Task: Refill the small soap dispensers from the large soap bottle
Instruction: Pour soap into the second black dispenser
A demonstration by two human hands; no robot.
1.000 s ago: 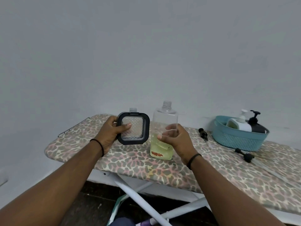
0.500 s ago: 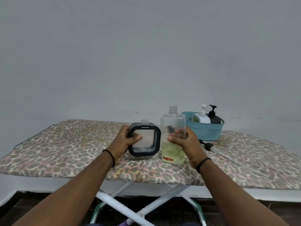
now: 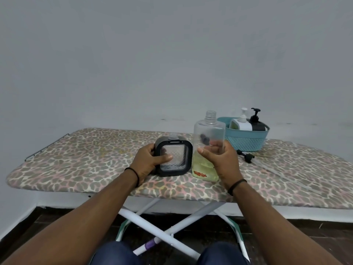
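The right hand (image 3: pixel 219 159) covers the near lower side of the large soap bottle (image 3: pixel 208 148), so much of the yellow soap pooled in its bottom part is hidden; its fingers (image 3: pixel 216 144) wrap the clear wall and show blurred through the plastic, closed around the bottle. The threaded neck stands open above them, no cap on it. Just left of those fingers, almost touching the bottle, stands the small soap dispenser (image 3: pixel 173 156), square and black-framed with a clear textured window; the left hand (image 3: pixel 148 160) clasps its left edge, thumb pressed across the window, while the other fingers curl behind where I cannot see them. Its neck is also uncapped. Both stand upright on the worktop (image 3: pixel 86 159), an ironing board with a leopard-print cover. Beyond the right fingers sits a teal basket (image 3: pixel 246 139) holding a white pump dispenser (image 3: pixel 241 124) and a black pump dispenser (image 3: pixel 257 123), their lower bodies hidden by its wall. A black pump head (image 3: pixel 246 156) with a long clear tube lies beside the basket, the tube faint against the print. Left of the left hand the cover is bare out to its rounded end; the near edge runs close below both wrists.
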